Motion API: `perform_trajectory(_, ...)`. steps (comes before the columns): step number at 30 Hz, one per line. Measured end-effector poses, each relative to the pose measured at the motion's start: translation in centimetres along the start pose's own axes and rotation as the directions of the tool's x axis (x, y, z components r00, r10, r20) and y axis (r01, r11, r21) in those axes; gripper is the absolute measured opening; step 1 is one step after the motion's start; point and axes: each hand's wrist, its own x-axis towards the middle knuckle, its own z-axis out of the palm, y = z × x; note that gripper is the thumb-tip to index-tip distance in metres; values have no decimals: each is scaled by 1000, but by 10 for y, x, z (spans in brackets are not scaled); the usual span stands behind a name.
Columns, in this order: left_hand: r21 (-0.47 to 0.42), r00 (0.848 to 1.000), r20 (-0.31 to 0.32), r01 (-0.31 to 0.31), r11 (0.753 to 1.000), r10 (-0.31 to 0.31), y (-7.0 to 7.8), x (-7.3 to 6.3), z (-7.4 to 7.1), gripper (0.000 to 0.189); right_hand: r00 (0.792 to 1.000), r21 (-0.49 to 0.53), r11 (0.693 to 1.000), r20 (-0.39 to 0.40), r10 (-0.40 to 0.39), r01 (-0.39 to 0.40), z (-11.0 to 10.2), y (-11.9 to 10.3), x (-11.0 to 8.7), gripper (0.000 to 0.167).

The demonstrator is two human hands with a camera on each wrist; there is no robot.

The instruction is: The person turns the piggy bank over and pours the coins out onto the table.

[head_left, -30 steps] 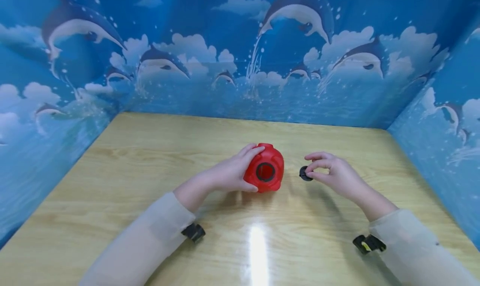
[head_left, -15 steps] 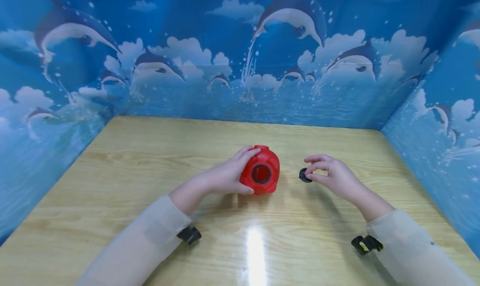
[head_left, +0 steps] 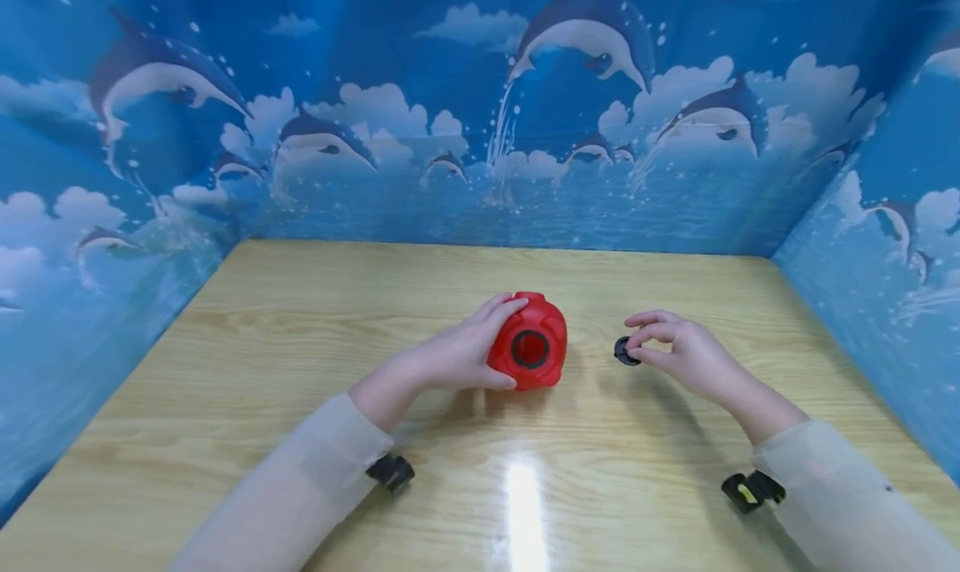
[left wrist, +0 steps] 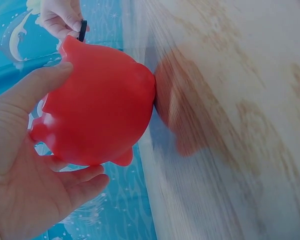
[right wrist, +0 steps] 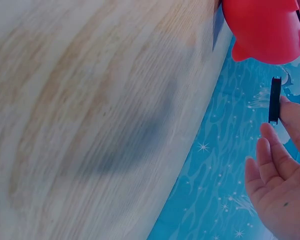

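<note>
My left hand (head_left: 465, 351) holds a red piggy bank (head_left: 551, 330) around its left side, thumb near and fingers over the far side. Its underside faces the head camera, showing a round, dark-rimmed hole. In the left wrist view, the smooth red body (left wrist: 105, 100) appears to touch the tabletop on its side. To the right, my right hand (head_left: 686, 355) pinches a small round black plug (head_left: 624, 352) between thumb and fingertips, apart from the bank. The right wrist view shows the plug (right wrist: 274, 100) edge-on, with the other fingers loosely spread.
A light wood-grain table (head_left: 337, 305) lies under both hands. Blue dolphin-print cloth (head_left: 450, 180) stands behind it and along both sides. Small black devices, one being the left wrist camera (head_left: 392, 472), sit at both sleeves.
My right hand has drawn slightly to the right with the plug, widening the gap to the piggy bank. The left hand's hold looks the same; the head view shifts a little.
</note>
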Motion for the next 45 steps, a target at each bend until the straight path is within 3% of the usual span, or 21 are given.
perform_trajectory(45, -12, 1000, -6, 2, 1000, -2, 3, -3, 1, 101, 997, -6, 998, 44, 63, -62, -3, 30, -1, 7)
